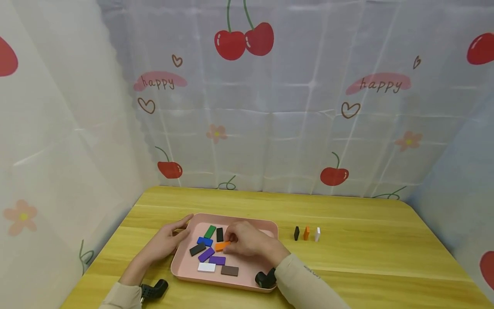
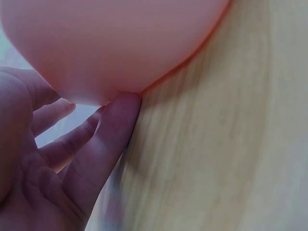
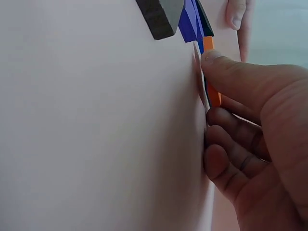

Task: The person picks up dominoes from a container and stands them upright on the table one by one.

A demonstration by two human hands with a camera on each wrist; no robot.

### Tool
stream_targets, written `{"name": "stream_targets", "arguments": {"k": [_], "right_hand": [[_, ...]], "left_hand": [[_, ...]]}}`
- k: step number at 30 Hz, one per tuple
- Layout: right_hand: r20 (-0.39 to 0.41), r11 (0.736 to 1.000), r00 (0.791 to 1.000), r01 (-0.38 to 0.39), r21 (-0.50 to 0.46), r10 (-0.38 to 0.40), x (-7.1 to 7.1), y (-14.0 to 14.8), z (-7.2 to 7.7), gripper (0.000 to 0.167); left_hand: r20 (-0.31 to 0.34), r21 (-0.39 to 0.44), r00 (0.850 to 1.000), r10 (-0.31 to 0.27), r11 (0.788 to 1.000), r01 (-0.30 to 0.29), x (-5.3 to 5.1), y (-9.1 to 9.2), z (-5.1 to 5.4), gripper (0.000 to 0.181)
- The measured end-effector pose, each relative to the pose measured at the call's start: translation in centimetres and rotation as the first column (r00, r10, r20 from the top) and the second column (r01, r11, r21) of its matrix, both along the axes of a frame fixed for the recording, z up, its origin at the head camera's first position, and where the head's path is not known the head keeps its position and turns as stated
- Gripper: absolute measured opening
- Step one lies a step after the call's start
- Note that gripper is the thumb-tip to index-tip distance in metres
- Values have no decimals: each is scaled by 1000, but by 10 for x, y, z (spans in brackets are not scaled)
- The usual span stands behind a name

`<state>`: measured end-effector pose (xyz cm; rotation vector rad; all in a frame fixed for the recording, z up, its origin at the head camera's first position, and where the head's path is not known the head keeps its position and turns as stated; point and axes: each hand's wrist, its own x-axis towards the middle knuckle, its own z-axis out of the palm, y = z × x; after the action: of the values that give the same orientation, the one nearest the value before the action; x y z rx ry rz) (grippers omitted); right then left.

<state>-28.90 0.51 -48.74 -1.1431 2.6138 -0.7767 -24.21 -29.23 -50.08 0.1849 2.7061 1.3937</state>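
Observation:
A pink tray (image 1: 247, 279) on the table holds several coloured dominoes lying flat, among them a green domino (image 1: 210, 232), blue domino (image 1: 205, 241), white domino (image 1: 206, 267) and brown domino (image 1: 229, 271). My left hand (image 1: 164, 242) grips the tray's left side, its thumb (image 2: 122, 118) against the outer wall. Over the tray, my right hand (image 1: 245, 240) pinches an orange domino (image 3: 214, 94) between thumb and fingers; part of this domino is hidden. To the tray's right, a black domino (image 1: 296, 233), another orange domino (image 1: 306, 233) and another white domino (image 1: 317, 234) stand upright, apart, in a row.
The wooden table (image 1: 366, 257) extends well to the right of the tray. A printed curtain (image 1: 270, 150) hangs behind and at both sides. Black devices are strapped near both wrists, the right device (image 1: 265, 279) over the tray's front right corner.

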Motion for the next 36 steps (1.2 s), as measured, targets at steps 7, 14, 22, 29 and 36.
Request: {"name": "stream_targets", "arguments": {"k": [7, 14, 22, 29, 36], "right_hand": [[30, 1000, 1000, -7, -22, 8, -1, 1, 2, 14], [66, 999, 998, 0, -47, 3, 0, 0, 3, 11], [88, 998, 996, 6, -55, -1, 1, 3, 7, 9], [150, 996, 988, 54, -71, -43, 3, 8, 12, 15], [185, 991, 982, 52, -121, -29, 6, 13, 19, 14]], "left_hand": [[-4, -12, 1000, -1, 1000, 1, 0, 0, 0, 52], [-9, -21, 1000, 0, 1000, 0, -1, -1, 0, 51], [-6, -11, 1000, -3, 1000, 3, -1, -1, 0, 51], [-13, -14, 1000, -2, 1000, 1, -1, -1, -1, 51], [-12, -11, 1000, -4, 1000, 3, -1, -1, 0, 51]]}}
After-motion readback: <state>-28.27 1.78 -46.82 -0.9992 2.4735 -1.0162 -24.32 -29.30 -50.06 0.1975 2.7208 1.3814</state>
